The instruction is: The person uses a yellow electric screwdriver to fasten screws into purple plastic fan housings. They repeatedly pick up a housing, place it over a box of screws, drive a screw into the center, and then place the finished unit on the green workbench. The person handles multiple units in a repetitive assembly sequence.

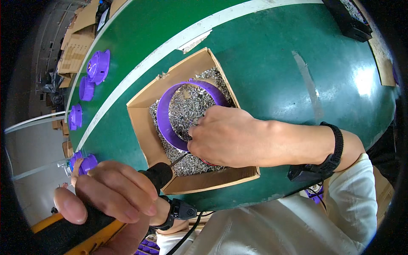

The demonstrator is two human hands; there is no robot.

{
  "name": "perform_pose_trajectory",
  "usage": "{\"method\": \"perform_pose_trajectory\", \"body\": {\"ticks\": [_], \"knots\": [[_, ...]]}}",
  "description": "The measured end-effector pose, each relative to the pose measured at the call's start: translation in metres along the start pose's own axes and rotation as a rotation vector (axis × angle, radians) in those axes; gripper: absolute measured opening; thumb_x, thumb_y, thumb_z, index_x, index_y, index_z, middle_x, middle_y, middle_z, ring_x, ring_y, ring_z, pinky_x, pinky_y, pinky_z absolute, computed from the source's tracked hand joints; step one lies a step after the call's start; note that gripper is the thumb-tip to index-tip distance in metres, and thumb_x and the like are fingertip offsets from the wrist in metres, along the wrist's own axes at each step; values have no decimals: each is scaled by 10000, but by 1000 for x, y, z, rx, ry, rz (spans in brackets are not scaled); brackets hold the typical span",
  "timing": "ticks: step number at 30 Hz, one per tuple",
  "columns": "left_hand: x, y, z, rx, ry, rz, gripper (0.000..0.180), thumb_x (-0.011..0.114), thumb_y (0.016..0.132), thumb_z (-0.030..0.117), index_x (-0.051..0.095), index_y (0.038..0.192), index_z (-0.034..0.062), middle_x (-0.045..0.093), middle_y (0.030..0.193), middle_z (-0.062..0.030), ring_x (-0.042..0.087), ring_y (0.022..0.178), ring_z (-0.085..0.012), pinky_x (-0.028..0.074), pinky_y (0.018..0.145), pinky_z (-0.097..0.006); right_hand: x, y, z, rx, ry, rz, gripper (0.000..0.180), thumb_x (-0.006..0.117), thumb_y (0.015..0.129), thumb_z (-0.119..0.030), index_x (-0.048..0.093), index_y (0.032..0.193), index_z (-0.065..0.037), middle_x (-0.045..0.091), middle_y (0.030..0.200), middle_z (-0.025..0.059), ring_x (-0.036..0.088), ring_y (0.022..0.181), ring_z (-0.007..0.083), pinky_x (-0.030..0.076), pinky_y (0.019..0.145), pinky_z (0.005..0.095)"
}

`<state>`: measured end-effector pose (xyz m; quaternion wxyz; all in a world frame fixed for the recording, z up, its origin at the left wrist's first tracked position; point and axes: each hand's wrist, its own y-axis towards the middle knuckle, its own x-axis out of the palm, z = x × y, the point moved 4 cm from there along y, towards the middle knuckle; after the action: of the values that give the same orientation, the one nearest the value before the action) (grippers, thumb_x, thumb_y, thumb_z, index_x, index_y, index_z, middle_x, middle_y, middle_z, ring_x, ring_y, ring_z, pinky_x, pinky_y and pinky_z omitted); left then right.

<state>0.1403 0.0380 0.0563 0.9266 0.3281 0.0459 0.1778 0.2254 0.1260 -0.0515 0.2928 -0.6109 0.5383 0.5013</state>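
A cardboard box holding many small silver screws sits in front of me. Over the screws is a round purple plastic ring, open in the middle, with screws showing through it. My right hand is closed on the ring's near right side; its fingertips are mostly hidden, and a bit of red shows beneath it. My left hand is wrapped round an orange and black power screwdriver. The screwdriver's thin bit reaches over the box's near left edge and points toward the ring.
Several purple round parts stand along the left of the green table, past a curved white strip. At the far right is a black bin of small metal pieces. Cardboard boxes stand beyond the table. Another person's hand shows at left.
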Motion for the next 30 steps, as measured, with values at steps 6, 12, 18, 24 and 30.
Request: {"method": "perform_pose_trajectory", "body": {"ticks": [6, 12, 18, 24, 30], "knots": [[8, -5, -2, 23, 11, 162, 625, 563, 823, 577, 434, 1050, 9, 411, 595, -40, 382, 356, -142, 300, 331, -270, 2, 0, 2, 6, 12, 8, 118, 551, 807, -186, 625, 759, -108, 597, 765, 33, 619, 792, 189, 447, 687, 310], [5, -2, -2, 30, -39, 39, 683, 552, 848, 553, 449, 1158, -47, 431, 626, -41, 398, 370, -142, 340, 344, -260, 3, -1, 3, -19, 20, 37, 102, 561, 798, -194, 612, 758, -115, 580, 757, 21, 604, 795, 179, 437, 707, 304], [6, -3, 1, 64, 28, 66, 654, 575, 854, 513, 440, 1174, -41, 420, 615, -42, 389, 367, -133, 342, 347, -259, 4, 0, 4, -11, 37, 22, 97, 567, 792, -197, 609, 758, -118, 576, 755, 19, 598, 798, 179, 435, 708, 306], [4, -1, 0, 17, 34, -4, 582, 587, 849, 502, 449, 1093, -8, 396, 587, -38, 340, 351, -127, 284, 340, -265, 7, -1, 5, -15, 35, 32, 105, 565, 799, -203, 608, 756, -117, 577, 755, 20, 597, 792, 182, 436, 708, 312], [-4, -11, 13, 13, 164, 329, 583, 540, 850, 525, 442, 1092, 4, 374, 570, -34, 321, 368, -128, 287, 373, -271, 4, 2, 4, 6, 45, -21, 104, 560, 804, -193, 611, 760, -114, 580, 743, 28, 597, 791, 188, 433, 710, 318]]}}
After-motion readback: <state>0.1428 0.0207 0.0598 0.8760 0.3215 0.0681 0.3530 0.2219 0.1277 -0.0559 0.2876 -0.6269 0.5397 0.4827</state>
